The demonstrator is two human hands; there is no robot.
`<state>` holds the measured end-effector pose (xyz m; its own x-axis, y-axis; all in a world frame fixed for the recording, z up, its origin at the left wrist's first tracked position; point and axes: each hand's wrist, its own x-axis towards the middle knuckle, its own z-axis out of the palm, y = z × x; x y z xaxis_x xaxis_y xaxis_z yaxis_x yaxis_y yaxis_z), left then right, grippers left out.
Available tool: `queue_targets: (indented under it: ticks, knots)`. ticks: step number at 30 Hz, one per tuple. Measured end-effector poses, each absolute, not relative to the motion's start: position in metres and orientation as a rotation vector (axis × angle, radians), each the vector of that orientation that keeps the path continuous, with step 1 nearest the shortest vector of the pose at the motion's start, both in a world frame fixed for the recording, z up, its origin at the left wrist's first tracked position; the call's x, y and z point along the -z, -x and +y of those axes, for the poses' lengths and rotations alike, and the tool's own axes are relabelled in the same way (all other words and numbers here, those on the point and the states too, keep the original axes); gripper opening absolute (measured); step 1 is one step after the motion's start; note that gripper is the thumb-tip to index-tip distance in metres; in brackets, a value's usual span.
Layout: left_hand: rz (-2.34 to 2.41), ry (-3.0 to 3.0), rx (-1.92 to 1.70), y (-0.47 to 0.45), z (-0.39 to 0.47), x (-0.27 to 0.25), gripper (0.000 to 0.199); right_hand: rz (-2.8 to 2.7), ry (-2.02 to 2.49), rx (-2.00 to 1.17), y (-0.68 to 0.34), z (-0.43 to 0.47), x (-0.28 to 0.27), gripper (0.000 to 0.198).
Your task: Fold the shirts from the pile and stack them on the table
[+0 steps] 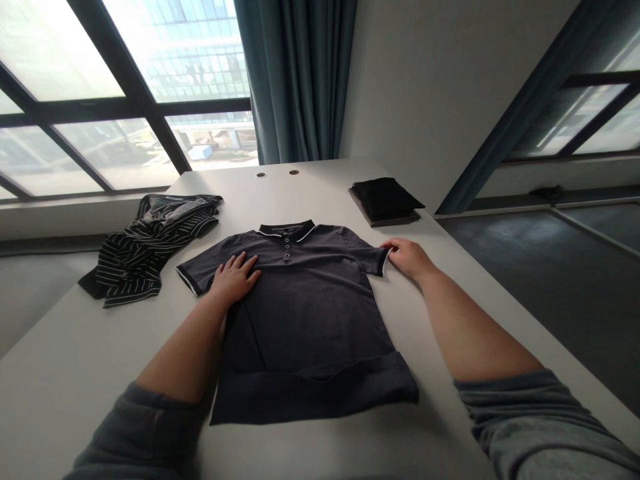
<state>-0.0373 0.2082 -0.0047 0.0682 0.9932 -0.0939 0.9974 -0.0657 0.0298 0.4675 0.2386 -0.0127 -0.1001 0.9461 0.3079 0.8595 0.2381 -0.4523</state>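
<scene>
A dark grey polo shirt [310, 307] lies spread front side up, its black collar with white edging pointing away from me. Its lower hem is turned up in a wide band across the near end. My left hand [234, 279] rests flat on the chest near the left sleeve, fingers spread. At the other side, my right hand [407, 257] pinches the white-edged cuff of the right sleeve between thumb and fingers.
The white table [150, 360] carries a crumpled black-and-white striped garment [155, 243] at the left edge. Folded dark clothes [384, 200] are stacked at the back right. Two round cable holes show at the far end, before a blue curtain [300, 80] and windows.
</scene>
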Motion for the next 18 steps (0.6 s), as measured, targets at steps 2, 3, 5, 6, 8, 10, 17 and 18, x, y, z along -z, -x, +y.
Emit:
queue_targets:
  ticks: [2, 3, 5, 6, 8, 10, 17, 18]
  knots:
    - [2.087, -2.223, 0.07, 0.037, 0.209, 0.005, 0.068, -1.913, 1.654, -0.119, -0.469, 0.243, 0.014, 0.028]
    - [2.087, -2.222, 0.071, 0.037, 0.209, 0.005, 0.068, -1.889, 1.639, -0.06, -0.469, 0.245, 0.015, 0.027]
    - [2.087, -2.223, 0.07, 0.037, 0.209, 0.005, 0.068, -1.859, 1.6, 0.024, -0.471, 0.249, 0.015, 0.026]
    - [2.086, -2.226, 0.069, 0.037, 0.208, 0.005, 0.068, -1.854, 1.585, 0.044, -0.472, 0.25, 0.015, 0.025]
    - [2.09, -2.23, 0.065, 0.037, 0.208, 0.005, 0.068, -1.848, 1.557, 0.064, -0.473, 0.252, 0.014, 0.023]
    - [2.094, -2.236, 0.066, 0.037, 0.207, 0.005, 0.068, -1.819, 1.531, 0.102, -0.472, 0.251, 0.012, 0.025]
    - [2.092, -2.246, 0.079, 0.037, 0.209, 0.006, 0.068, -1.836, 1.571, 0.088, -0.473, 0.256, 0.024, 0.035]
    - [2.087, -2.247, 0.077, 0.038, 0.209, 0.007, 0.068, -1.813, 1.593, 0.046, -0.475, 0.257, 0.027, 0.035]
